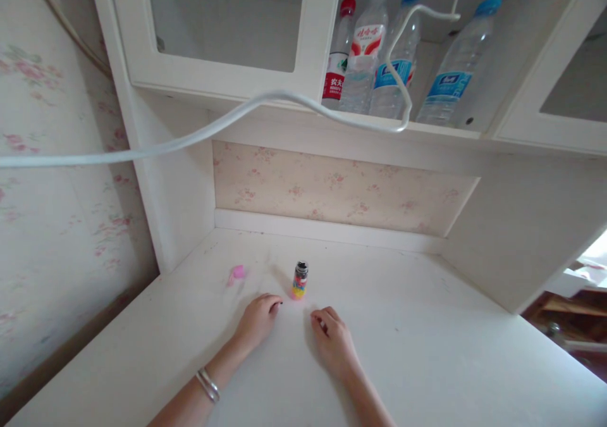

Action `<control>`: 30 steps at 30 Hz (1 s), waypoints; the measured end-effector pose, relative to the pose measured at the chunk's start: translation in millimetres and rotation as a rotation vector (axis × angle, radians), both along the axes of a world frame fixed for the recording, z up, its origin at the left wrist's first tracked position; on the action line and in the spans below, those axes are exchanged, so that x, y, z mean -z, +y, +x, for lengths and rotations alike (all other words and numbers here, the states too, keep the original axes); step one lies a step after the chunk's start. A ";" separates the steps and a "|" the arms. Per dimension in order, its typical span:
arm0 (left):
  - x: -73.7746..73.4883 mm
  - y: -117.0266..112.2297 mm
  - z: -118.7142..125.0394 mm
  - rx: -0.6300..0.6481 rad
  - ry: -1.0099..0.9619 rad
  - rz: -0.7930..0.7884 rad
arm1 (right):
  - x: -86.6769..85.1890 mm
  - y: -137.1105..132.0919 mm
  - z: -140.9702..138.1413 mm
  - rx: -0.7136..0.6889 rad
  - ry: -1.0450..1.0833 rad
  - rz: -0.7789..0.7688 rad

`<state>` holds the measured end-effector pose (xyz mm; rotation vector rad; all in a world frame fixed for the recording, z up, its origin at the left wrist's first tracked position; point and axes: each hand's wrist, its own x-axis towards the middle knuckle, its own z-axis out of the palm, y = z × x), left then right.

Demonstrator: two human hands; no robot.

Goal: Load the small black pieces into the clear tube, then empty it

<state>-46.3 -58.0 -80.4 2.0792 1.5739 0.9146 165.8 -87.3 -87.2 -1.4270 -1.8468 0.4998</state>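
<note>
A small clear bottle stands upright on the white desktop, uncapped. It has a red, blue and yellow label, a pink base and dark contents near its mouth. My left hand rests just left of it, fingers curled closed, with a tiny dark speck at the fingertips that is too small to name. To the bottle's right, my right hand lies on the desk with loosely curled fingers and nothing visible in them. Neither hand touches the bottle. A small pink piece, perhaps a cap, lies beyond my left hand.
White cabinets overhang the back of the desk. Several plastic bottles stand in the open cabinet section. A white cable hangs across the view in front of the cabinets. Side panels bound the desk.
</note>
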 end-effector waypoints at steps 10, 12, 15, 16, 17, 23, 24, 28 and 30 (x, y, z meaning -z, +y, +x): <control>-2.3 -3.6 3.1 0.009 -0.077 -0.013 | -3.2 -1.8 -1.1 0.006 -0.015 -0.005; -5.6 -8.5 5.5 0.045 -0.067 -0.001 | -3.7 -2.7 -1.8 0.005 -0.017 -0.020; -11.2 -16.1 8.2 0.105 -0.062 0.018 | -4.2 -3.9 -2.9 -0.003 -0.011 -0.025; -12.7 -17.8 8.7 0.113 -0.063 0.020 | -4.2 -4.2 -3.1 -0.006 -0.009 -0.022; -13.7 -18.9 9.2 0.115 -0.067 0.021 | -4.1 -4.4 -3.2 -0.008 -0.007 -0.020; -13.3 -20.3 13.1 0.176 -0.078 -0.043 | -4.7 -5.8 -2.4 -0.016 -0.039 -0.021; -13.7 -21.1 14.0 0.184 -0.063 -0.050 | -5.5 -6.2 -2.5 -0.017 -0.042 -0.023; -17.8 -24.9 15.6 0.169 0.038 -0.022 | -8.1 -7.6 -3.9 -0.020 -0.026 -0.070; -19.0 -25.4 15.2 0.160 0.057 0.007 | -8.0 -8.1 -5.5 -0.011 -0.018 -0.086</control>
